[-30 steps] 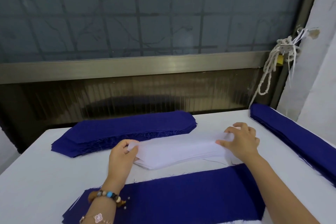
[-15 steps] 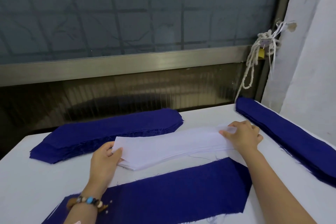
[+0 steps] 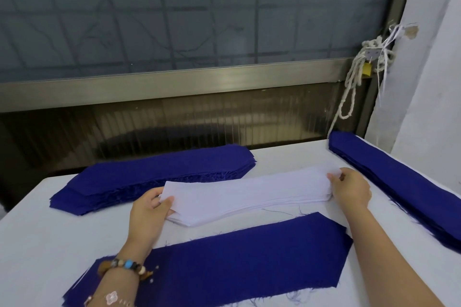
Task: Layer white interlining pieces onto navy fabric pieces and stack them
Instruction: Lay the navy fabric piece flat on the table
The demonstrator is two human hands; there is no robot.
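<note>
Pinching the left end of the white interlining stack [image 3: 249, 194] with the left hand [image 3: 149, 209], fingers [image 3: 166, 200] curled over its corner. Gripping the right end with the right hand [image 3: 351, 189]. Lying in the middle of the desk [image 3: 37, 244], between the single navy piece [image 3: 224, 264] in front and the navy pile [image 3: 154, 177] behind, apart from both. Flanked on the right by a second navy pile [image 3: 404, 189] along the desk's edge, leaving narrow bare strips around.

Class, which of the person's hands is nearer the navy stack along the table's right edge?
Right. The right hand grips the white pile's right end, close beside that navy stack; the left hand holds the pile's left end, far across from it.
</note>
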